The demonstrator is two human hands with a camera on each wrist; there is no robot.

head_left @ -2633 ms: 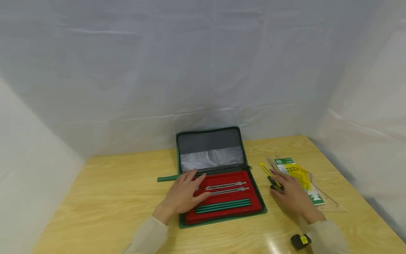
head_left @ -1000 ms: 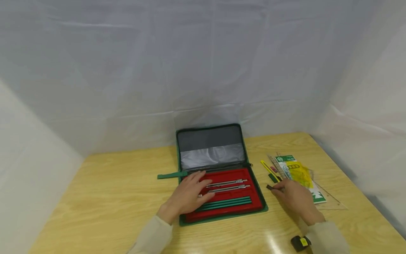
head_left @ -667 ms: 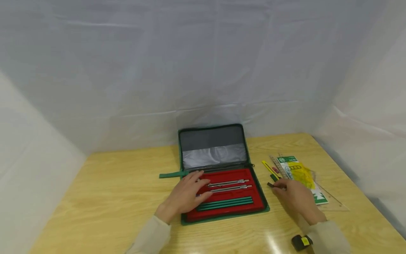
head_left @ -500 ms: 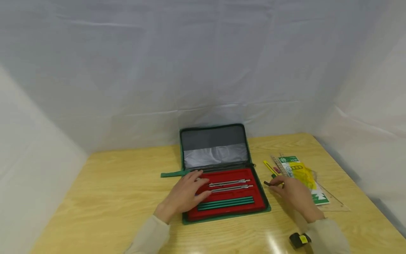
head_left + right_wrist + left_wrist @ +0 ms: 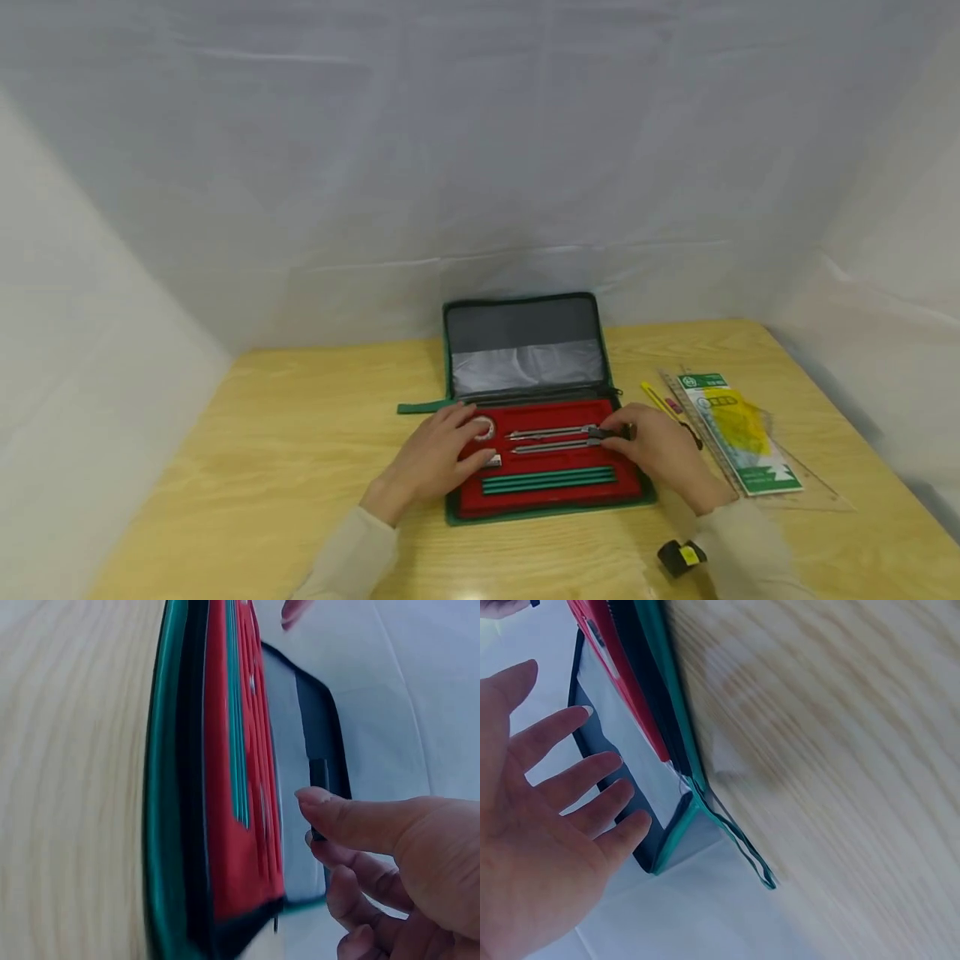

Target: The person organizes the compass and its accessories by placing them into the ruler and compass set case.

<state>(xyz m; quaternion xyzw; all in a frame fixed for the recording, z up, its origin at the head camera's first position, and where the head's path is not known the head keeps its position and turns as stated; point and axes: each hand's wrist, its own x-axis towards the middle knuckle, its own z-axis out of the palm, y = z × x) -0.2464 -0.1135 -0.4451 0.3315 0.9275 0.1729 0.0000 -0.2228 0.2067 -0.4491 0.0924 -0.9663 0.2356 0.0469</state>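
Observation:
A green zip case lies open on the table, its lid raised at the back. In its red tray sit two silver compasses, several green pencils, a white ring and a small white block. My right hand is over the tray's right part and pinches a small black bar between thumb and fingertips; its exact kind I cannot tell. At the tray's left end is my left hand, fingers extended and spread, holding nothing; the left wrist view shows its palm beside the case.
Right of the case lie a yellow utility knife, a small pink piece, clear set squares and a green-and-white packet with a yellow sheet. A black tape measure is by the right sleeve. White sheeting surrounds the table.
My right hand has picked up the black bar beside the knife and carried it left over the tray. My left hand stays at the tray's left end. The head view has shifted slightly.

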